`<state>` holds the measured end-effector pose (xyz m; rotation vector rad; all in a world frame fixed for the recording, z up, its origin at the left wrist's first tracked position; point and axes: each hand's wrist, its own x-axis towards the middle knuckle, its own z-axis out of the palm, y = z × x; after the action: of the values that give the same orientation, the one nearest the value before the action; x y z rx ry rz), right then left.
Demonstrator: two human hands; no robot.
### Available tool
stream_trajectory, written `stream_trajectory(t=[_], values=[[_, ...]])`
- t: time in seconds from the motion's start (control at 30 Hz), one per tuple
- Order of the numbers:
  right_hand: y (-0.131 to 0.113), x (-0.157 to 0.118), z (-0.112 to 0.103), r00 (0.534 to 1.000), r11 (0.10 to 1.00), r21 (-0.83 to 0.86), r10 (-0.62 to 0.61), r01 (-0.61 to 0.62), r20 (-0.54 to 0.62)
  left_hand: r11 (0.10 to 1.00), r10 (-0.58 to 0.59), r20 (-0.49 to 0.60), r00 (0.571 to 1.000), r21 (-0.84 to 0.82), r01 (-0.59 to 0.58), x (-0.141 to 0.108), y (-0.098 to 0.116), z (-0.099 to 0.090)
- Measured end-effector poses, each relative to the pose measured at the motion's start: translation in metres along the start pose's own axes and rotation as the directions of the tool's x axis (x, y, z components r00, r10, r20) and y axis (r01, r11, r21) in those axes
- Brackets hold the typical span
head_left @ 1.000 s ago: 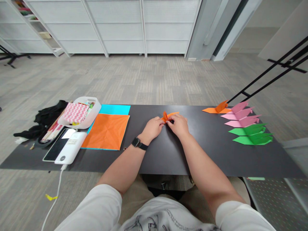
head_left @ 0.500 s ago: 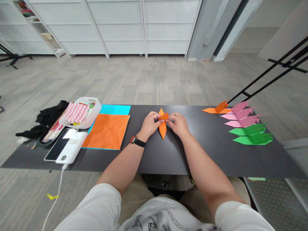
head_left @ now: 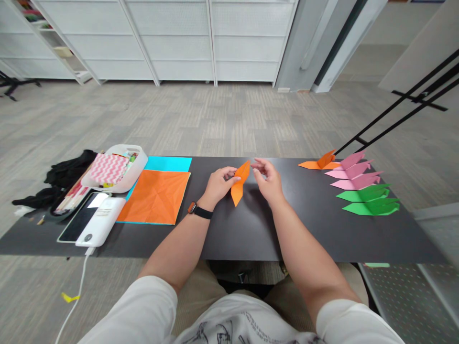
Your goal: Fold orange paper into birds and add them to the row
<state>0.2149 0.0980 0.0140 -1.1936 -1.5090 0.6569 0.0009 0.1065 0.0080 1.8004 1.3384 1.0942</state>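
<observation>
An orange folded paper piece [head_left: 240,185], pointed at both ends, is at the middle of the dark table, slightly tilted. My left hand [head_left: 219,185], with a watch on its wrist, pinches the paper's left side between thumb and fingers. Just right of the paper, my right hand [head_left: 268,180] has its fingers apart and holds nothing. Over on the right of the table stands a row of folded paper birds: an orange one [head_left: 322,162], several pink ones [head_left: 355,182] and green ones [head_left: 371,208].
Orange sheets [head_left: 156,198] lie over blue paper [head_left: 170,164] to the left. Beyond them are a white basket [head_left: 138,167], a white power bank [head_left: 100,222] with a cable, a phone [head_left: 79,220] and black cloth [head_left: 68,169]. Black stand legs [head_left: 380,114] rise behind the right side.
My right hand has let go of the orange paper, moved slightly away and opened. The paper has tilted, its top end to the right, in my left hand. The view has shifted a little.
</observation>
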Motion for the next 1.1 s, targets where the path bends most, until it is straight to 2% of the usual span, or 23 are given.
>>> stream_trajectory(t=[0.13,0.23,0.47,0.67,0.9,1.1], values=[[0.0018,0.0016,0.0016,1.000,0.985,0.174,0.022,-0.023,0.009,0.990,-0.032,0.091,0.995,-0.134,0.044,0.0000,0.0023,0.0020],[0.0036,0.0032,0.0018,0.999,0.972,0.230,0.038,-0.038,0.004,0.979,-0.045,0.124,0.991,-0.194,0.068,0.0005,0.0031,0.0021],[0.0034,0.0041,0.0005,0.996,0.970,0.228,0.082,-0.087,0.032,0.960,-0.076,0.155,0.985,-0.254,0.115,0.0002,0.0017,0.0032],[0.0035,0.0048,0.0005,0.998,0.969,0.239,0.059,-0.063,0.026,0.946,-0.089,0.176,0.980,-0.294,0.138,0.0010,0.0021,0.0023],[0.0054,0.0073,0.0000,0.996,0.958,0.274,0.090,-0.089,0.009,0.884,-0.125,0.232,0.965,-0.416,0.215,-0.0002,0.0027,0.0024],[0.0036,0.0064,-0.0017,0.994,0.958,0.267,0.092,-0.104,0.057,0.898,-0.124,0.219,0.968,-0.390,0.204,-0.0001,0.0053,0.0005]])
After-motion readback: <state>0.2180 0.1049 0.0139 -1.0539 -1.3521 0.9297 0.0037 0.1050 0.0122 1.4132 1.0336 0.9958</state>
